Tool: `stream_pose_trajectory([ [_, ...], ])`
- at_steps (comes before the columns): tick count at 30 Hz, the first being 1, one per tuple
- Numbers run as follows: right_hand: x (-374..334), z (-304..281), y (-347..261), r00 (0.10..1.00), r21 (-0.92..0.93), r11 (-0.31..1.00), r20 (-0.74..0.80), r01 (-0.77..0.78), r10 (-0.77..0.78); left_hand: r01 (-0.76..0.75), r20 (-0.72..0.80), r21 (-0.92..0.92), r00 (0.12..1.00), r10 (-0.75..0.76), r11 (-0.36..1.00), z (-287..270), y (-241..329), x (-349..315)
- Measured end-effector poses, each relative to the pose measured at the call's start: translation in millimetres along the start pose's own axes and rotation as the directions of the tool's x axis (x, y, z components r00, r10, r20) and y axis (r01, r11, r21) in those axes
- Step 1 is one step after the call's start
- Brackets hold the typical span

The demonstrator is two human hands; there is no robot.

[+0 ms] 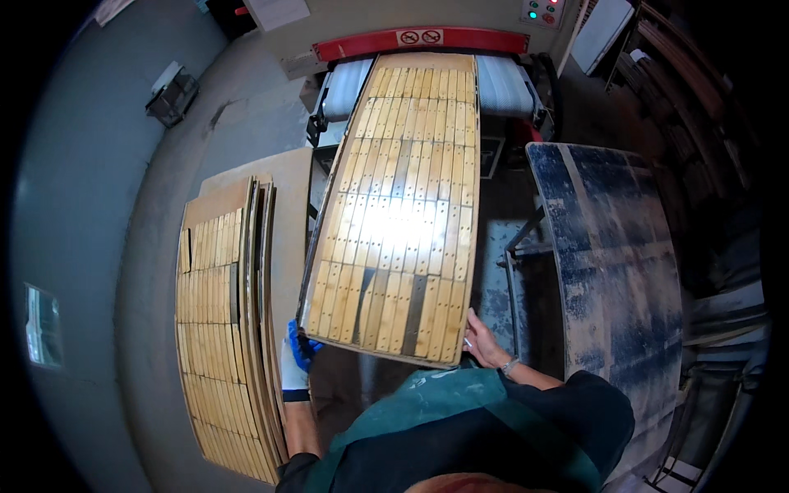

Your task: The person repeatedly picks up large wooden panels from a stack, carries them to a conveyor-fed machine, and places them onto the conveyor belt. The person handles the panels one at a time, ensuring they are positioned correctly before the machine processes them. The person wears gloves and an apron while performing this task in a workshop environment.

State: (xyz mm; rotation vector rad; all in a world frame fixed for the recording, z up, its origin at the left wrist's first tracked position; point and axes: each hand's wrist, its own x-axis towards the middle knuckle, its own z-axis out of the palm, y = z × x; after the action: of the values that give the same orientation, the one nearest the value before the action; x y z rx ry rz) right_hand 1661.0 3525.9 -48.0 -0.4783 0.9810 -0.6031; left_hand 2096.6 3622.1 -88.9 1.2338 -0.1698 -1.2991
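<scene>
A long tray-like board (330, 234) covered with rows of light wooden slats (411, 115) stretches away from me. Each slat has small drilled holes, and a few look dark. The board's far end lies on the pale conveyor belt (505, 86) of a machine, up against its red bar. My left hand (297, 353), in a white and blue glove, grips the near left corner. At the near right edge my bare right hand (486, 345) holds the board, its fingertips partly hidden below. A small white object shows by those fingers; I cannot tell what it is.
On my left, a stack of similar slat-covered boards (215, 304) lies on a brown sheet (289, 185). To the right stands a worn blue table (620, 271). Control buttons (542, 10) sit on the machine, and a small cart (173, 94) stands near the left wall.
</scene>
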Motion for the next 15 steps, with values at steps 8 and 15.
stream_pose_trajectory([
  [8, -7, 19, 29, 0.831, -0.188, 0.912, -0.375, 0.366, -0.411, 0.181, 0.372, -0.058, 0.917, -0.147, 0.982, -5, -11, -14],
  [15, 14, -7, 34, 0.815, -0.228, 0.887, -0.354, 0.400, -0.459, 0.164, 0.405, -0.053, 0.905, -0.129, 0.985, 4, -9, -17],
])
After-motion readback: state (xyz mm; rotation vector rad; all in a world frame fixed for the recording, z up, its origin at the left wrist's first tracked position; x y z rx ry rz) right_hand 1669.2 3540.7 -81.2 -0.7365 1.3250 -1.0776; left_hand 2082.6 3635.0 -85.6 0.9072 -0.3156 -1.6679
